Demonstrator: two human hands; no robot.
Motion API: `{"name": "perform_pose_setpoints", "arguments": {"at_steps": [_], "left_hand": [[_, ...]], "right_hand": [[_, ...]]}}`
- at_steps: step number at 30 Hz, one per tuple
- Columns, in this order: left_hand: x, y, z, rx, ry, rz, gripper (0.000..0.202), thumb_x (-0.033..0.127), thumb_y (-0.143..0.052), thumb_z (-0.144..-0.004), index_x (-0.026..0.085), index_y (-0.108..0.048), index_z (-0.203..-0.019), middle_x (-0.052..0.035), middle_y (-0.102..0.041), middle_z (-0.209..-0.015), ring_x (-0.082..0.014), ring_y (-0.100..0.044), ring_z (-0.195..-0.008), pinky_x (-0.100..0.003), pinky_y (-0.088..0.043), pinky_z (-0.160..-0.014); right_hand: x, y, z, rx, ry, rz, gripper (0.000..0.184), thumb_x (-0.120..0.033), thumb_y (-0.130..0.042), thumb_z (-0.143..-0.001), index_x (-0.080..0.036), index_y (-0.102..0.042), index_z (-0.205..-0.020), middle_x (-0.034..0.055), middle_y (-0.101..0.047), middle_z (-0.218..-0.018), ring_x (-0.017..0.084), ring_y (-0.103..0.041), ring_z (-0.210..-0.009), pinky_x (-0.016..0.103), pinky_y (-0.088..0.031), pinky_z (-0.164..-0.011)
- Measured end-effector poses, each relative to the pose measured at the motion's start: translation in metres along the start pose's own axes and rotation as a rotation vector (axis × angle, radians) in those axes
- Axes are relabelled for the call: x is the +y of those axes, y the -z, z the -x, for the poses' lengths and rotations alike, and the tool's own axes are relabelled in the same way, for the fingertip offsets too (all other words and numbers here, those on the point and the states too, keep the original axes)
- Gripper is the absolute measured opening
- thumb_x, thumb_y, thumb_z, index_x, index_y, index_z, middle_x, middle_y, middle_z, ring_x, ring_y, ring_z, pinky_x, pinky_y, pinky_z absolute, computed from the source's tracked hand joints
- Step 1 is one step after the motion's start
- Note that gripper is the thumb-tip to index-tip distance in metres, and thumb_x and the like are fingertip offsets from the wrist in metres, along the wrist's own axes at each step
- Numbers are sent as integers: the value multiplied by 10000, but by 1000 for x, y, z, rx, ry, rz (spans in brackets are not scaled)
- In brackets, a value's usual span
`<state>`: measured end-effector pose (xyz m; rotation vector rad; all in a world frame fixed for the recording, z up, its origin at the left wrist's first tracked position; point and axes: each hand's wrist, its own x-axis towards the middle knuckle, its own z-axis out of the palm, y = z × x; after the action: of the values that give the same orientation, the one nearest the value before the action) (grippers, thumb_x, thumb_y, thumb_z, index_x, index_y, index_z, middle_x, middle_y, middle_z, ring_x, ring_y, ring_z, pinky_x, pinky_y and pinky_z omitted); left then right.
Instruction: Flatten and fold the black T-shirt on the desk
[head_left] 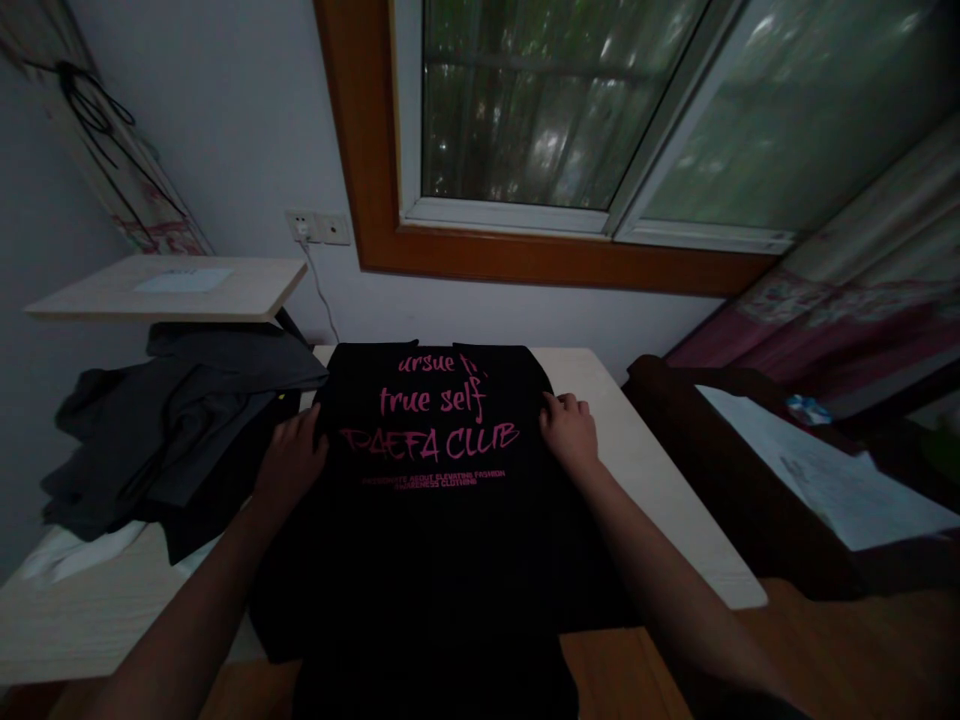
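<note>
A black T-shirt (442, 550) with pink lettering lies spread over the pale table, its lower part hanging toward me past the front edge. Its far end has a gap in the middle, where part of the lettering is cut off by a fold. On the left side edge, my left hand (295, 455) is closed, its fingers curled over the cloth. My right hand (571, 432) pinches the opposite edge at about the same height. The fingertips of both hands are partly hidden against the dark fabric.
Left of the shirt, a heap of dark grey and black clothes (172, 420) lies under a small raised shelf (247, 285). The pale table (660, 510) extends right. A brown seat (750, 480) with a white sheet (817, 460) stands beyond. A window and a socket with a cord are behind.
</note>
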<state>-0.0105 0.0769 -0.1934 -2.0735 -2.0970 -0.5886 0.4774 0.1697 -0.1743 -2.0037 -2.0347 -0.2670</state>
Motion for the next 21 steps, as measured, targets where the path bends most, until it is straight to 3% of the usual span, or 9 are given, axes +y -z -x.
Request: {"name": "perform_pose_setpoints", "arguments": {"at_steps": [4, 8, 12, 15, 18, 20, 21], "left_hand": [[-14, 13, 28, -22, 119, 204, 650, 389, -482, -934, 126, -394, -1522, -189, -551, -1422, -336, -526, -1322, -524, -410, -1125], [-28, 32, 52, -178, 326, 446, 758, 497, -558, -893, 208, -339, -1558, -163, -517, -1482, -336, -544, -1328, -530, -454, -1097], [-39, 54, 74, -444, 244, 648, 846, 535, -627, -876, 305, -251, -1597, -105, -342, -1636, -321, -369, -1484, -542, -329, -1203], [-44, 71, 85, -600, 179, 724, 874, 507, -690, -844, 367, -263, -1594, -61, -290, -1664, -314, -291, -1522, -544, -266, -1231], [-45, 89, 91, -731, 161, 777, 848, 490, -723, -814, 417, -332, -1563, -18, -303, -1659, -323, -279, -1525, -548, -271, -1226], [-44, 99, 94, -806, 165, 828, 780, 481, -702, -834, 446, -370, -1539, 6, -338, -1643, -324, -310, -1512, -541, -301, -1215], [-45, 103, 95, -827, 171, 850, 744, 479, -687, -847, 455, -388, -1529, 12, -360, -1633, -322, -334, -1502, -529, -326, -1205]], "right_hand": [[16, 9, 17, -116, -15, -172, 488, -315, -484, -1001, -199, -500, -1475, 160, -606, -1264, 307, -636, -1066, 418, -527, -931], [41, 16, 33, -248, 65, -475, 507, -352, -518, -975, -236, -499, -1468, 105, -600, -1388, 291, -603, -1235, 435, -477, -1074], [60, 33, 49, -474, 108, -816, 545, -465, -596, -936, -262, -536, -1439, 70, -567, -1456, 289, -543, -1329, 454, -426, -1144], [70, 51, 60, -683, 78, -991, 545, -509, -663, -900, -285, -586, -1391, 56, -566, -1457, 299, -533, -1337, 469, -429, -1146], [82, 64, 70, -870, 5, -1065, 560, -530, -702, -878, -288, -598, -1373, 69, -612, -1378, 284, -636, -1182, 427, -560, -986], [92, 68, 75, -970, -61, -1051, 579, -564, -709, -868, -281, -598, -1360, 66, -684, -1172, 205, -700, -846, 310, -602, -685], [97, 69, 78, -1006, -93, -1034, 584, -585, -706, -866, -271, -599, -1346, 43, -695, -1016, 148, -649, -660, 244, -536, -533]]}}
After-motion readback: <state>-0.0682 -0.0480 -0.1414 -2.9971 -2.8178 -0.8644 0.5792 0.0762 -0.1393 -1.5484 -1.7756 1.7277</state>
